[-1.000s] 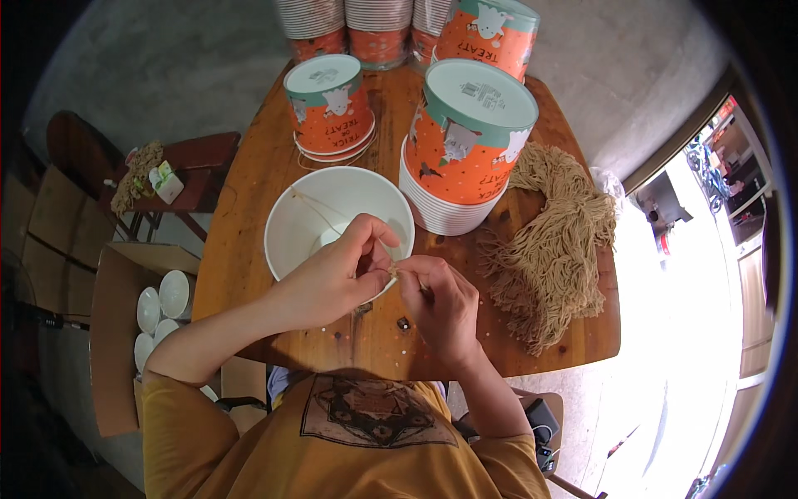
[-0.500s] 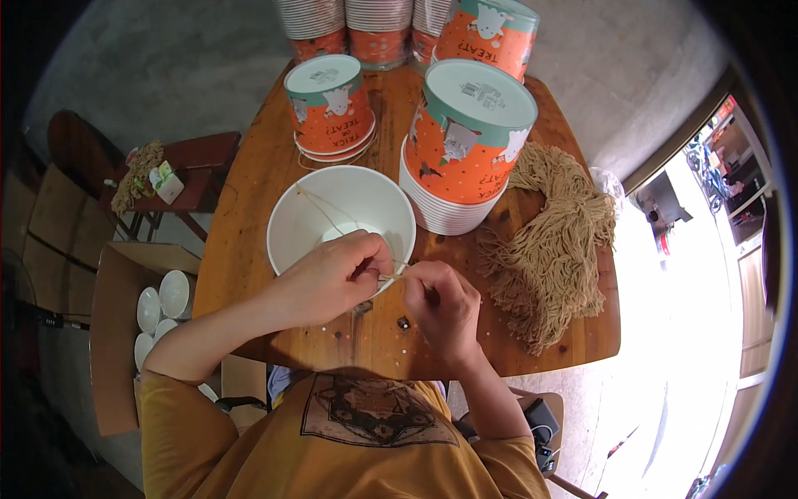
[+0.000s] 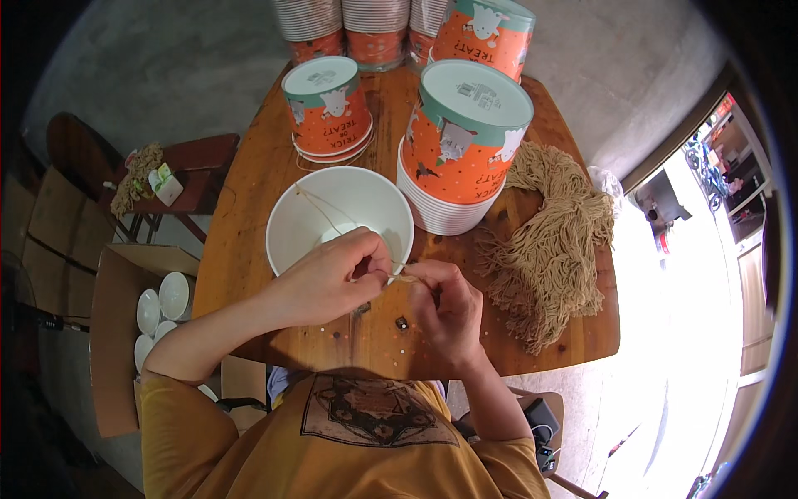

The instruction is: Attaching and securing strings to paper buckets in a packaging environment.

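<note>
A white-lined paper bucket (image 3: 291,218) stands with its mouth up on the wooden table, and a thin tan cord (image 3: 322,206) runs from its far rim down inside. My left hand (image 3: 341,274) is at the bucket's near rim, its thumb and fingers pinching the cord. Close on its right, my right hand (image 3: 449,312) pinches the cord too, near the near rim. A short stretch of cord shows between the fingertips; whether it is knotted is too small to tell.
On the right lies a large bundle of tan cords (image 3: 553,241). Upside-down orange buckets stand in a tall stack (image 3: 461,158) and a shorter stack (image 3: 328,116); wrapped stacks (image 3: 376,33) stand behind. A cardboard box (image 3: 116,333) with white-lined buckets is on the floor at left.
My right hand has shifted slightly, its fingers a little more spread along the cord. My left hand stays nearly in place at the rim.
</note>
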### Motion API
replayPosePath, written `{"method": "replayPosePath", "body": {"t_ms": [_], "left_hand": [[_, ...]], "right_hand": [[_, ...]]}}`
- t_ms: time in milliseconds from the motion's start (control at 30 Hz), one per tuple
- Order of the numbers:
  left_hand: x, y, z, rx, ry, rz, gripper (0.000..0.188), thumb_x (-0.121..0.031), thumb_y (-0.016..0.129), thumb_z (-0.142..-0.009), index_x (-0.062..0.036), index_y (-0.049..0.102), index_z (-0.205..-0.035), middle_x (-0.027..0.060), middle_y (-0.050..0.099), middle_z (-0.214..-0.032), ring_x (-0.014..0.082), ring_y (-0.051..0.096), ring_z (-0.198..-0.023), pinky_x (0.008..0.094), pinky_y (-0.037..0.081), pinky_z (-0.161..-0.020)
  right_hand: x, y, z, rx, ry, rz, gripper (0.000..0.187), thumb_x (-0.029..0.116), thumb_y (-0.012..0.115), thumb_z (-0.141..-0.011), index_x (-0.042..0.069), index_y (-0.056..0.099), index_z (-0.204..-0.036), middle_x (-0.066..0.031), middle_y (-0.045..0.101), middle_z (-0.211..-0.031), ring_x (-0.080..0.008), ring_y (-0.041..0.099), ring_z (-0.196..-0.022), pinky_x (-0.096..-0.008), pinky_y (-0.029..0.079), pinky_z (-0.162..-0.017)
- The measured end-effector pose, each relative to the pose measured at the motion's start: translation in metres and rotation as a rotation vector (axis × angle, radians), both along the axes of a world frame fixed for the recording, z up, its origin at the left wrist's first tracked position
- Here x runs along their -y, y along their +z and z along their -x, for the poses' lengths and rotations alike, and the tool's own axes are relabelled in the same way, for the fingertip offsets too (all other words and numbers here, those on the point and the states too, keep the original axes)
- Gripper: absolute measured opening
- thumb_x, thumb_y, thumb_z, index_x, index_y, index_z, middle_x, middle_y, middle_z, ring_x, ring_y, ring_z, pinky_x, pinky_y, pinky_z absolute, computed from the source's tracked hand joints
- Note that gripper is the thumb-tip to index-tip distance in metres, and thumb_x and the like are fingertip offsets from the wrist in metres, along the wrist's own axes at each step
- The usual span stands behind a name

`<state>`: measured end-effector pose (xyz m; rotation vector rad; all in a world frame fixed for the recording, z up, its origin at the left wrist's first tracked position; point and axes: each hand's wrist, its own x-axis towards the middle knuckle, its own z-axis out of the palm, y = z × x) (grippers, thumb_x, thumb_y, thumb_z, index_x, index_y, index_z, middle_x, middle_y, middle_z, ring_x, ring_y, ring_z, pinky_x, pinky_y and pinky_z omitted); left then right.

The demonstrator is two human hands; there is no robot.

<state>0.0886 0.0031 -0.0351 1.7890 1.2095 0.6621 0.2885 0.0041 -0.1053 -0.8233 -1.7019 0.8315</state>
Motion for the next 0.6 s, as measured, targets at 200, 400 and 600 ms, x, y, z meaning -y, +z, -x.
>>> {"method": "replayPosePath", "body": {"t_ms": [200,400,600], "left_hand": [[0.000,-0.001,-0.001,0.068,0.031,0.102,0.008,-0.007,0.058,-0.089,-0.0015,0.053,-0.092,0.0057,0.054,-0.086,0.0142,0.053,-0.078,0.0306,0.046,-0.071],[0.004,0.000,-0.003,-0.056,-0.019,-0.180,0.008,-0.003,0.059,-0.087,-0.0018,0.051,-0.089,0.0103,0.055,-0.087,0.0249,0.056,-0.081,0.0357,0.046,-0.073],[0.003,-0.006,-0.001,-0.124,-0.024,-0.423,0.010,0.000,0.058,-0.085,-0.0021,0.049,-0.089,0.0129,0.055,-0.088,0.0306,0.057,-0.083,0.0388,0.046,-0.073]], "right_hand": [[-0.003,0.011,0.004,0.271,-0.083,-0.282,0.035,0.002,0.075,-0.076,0.012,0.060,-0.106,-0.0025,0.054,-0.066,-0.0180,0.054,-0.055,-0.0305,0.047,-0.052],[-0.008,0.013,0.005,0.341,-0.172,-0.511,0.032,-0.001,0.071,-0.071,0.012,0.058,-0.098,-0.0016,0.054,-0.065,-0.0210,0.057,-0.058,-0.0336,0.049,-0.053],[-0.004,0.019,0.000,0.347,-0.113,-0.380,0.028,0.000,0.070,-0.072,0.012,0.059,-0.095,-0.0021,0.055,-0.067,-0.0226,0.058,-0.062,-0.0346,0.050,-0.057]]}}
